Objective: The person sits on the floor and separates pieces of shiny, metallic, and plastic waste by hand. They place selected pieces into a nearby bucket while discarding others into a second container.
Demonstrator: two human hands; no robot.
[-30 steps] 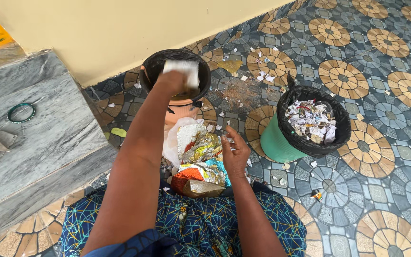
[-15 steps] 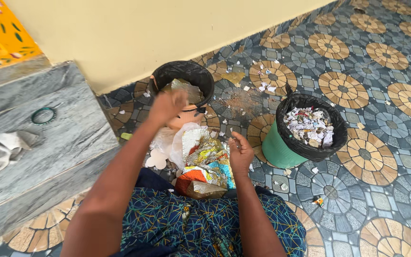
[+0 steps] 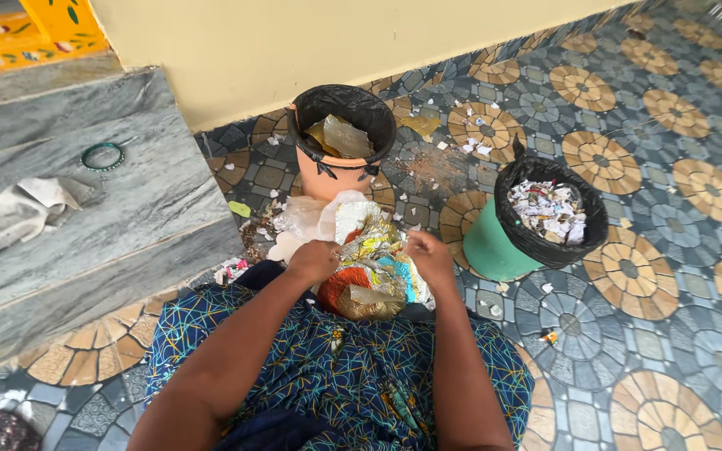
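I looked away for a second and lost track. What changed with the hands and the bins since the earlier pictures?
The left hand, earlier over the orange bin with a whitish piece, let it go and came back to the foil wrapper pile. The right hand dropped onto the pile's other side. Foil now shows in the orange bin. The green bin, bangle and cloth stayed put.

Shiny crinkled foil wrappers (image 3: 369, 267), glossy black plastic bin liners (image 3: 551, 219), matt stone step (image 3: 85, 225), patterned cloth skirt (image 3: 336, 376).
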